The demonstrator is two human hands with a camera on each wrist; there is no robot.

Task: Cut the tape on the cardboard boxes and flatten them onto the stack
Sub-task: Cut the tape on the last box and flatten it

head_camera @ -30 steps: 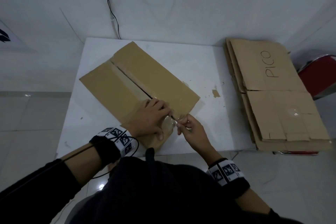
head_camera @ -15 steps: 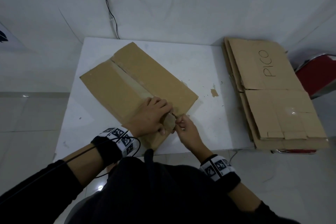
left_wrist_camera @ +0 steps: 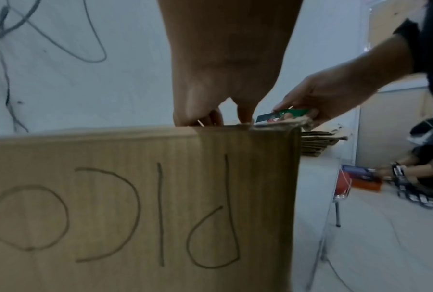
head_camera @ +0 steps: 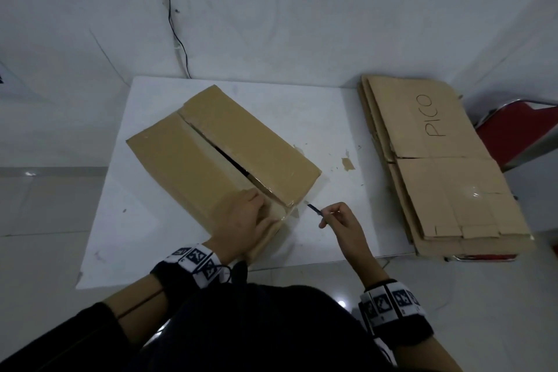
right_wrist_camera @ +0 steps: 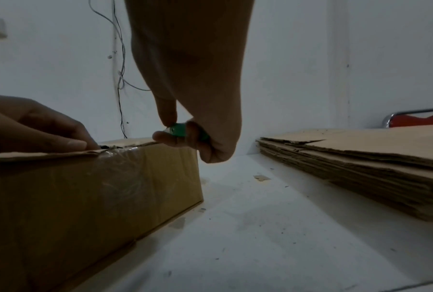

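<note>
just left of the right hand [head_camera: 342, 217], which pinches a green cutter [left_wrist_camera: 284, 115], the box [head_camera: 223, 157] lies w/ its taped seam running away diagonally; left hand [head_camera: 246, 220] presses flat on its near end, nearer the seam.

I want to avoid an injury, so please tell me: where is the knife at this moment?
In the head view, the green knife is pinched in the right hand, above the white table, just off the near right corner of the cardboard box.
</note>
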